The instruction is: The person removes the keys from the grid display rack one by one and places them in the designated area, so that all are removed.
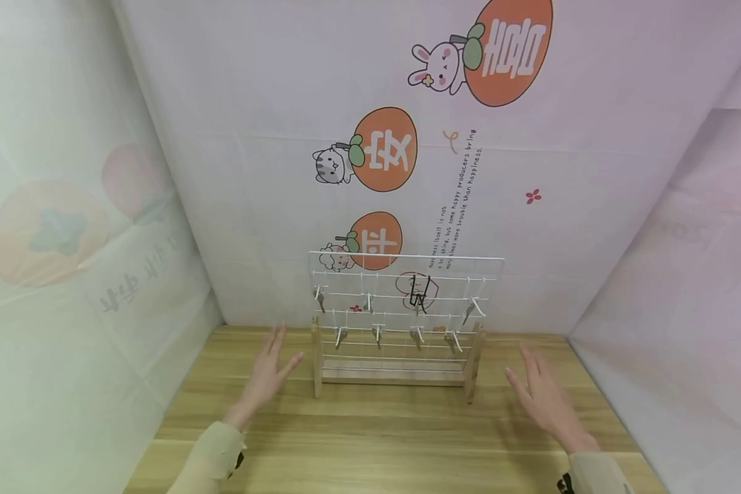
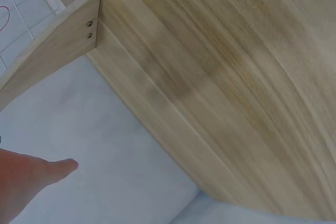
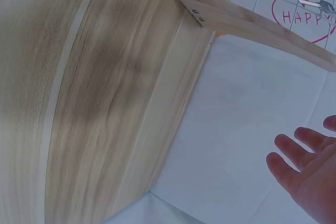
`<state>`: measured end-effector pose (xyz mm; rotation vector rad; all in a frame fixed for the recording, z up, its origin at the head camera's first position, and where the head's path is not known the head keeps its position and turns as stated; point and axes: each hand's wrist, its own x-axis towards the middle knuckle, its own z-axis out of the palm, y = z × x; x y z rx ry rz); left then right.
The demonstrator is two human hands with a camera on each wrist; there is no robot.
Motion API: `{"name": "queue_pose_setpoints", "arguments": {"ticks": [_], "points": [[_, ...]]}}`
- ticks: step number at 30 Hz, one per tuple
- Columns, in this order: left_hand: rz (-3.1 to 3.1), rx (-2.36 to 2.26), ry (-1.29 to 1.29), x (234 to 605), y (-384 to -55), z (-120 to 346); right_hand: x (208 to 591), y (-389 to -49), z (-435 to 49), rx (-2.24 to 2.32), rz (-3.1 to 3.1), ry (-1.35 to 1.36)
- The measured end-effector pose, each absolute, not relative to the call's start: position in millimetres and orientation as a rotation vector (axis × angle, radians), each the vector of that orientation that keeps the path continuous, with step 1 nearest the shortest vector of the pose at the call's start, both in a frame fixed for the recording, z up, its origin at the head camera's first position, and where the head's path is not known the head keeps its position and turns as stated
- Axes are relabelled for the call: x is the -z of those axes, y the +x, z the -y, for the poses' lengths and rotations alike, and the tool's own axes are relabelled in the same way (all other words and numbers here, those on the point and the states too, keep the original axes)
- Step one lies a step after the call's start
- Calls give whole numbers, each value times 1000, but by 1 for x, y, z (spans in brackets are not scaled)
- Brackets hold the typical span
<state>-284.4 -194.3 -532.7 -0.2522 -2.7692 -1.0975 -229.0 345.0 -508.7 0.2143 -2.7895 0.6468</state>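
wood-grain tbl (image 1: 358, 439), white cloth walls (image 1: 265, 213) w/ orange fruit prints (image 1: 385, 149)
l. hand (image 1: 267, 374) & r. hand (image 1: 546, 399) spread, either side of wire rack (image 1: 392, 377), its wood ft on tbl

Left hand (image 1: 264, 377), right hand (image 1: 548, 403), wire rack (image 1: 401, 315) between, hung metal pieces (image 1: 468, 313), wooden table (image 1: 370, 442)

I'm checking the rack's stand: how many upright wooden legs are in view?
2. The left leg is at one end of the rack, near the left hand; the right leg is at the other end, near the right hand. None seems hidden.
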Motion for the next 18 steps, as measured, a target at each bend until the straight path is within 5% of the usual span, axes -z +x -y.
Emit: {"name": "queue_pose_setpoints", "arguments": {"ticks": [18], "points": [[2627,1403,-277,538,-287,177,499,-217,-312,-909,2540,273]]}}
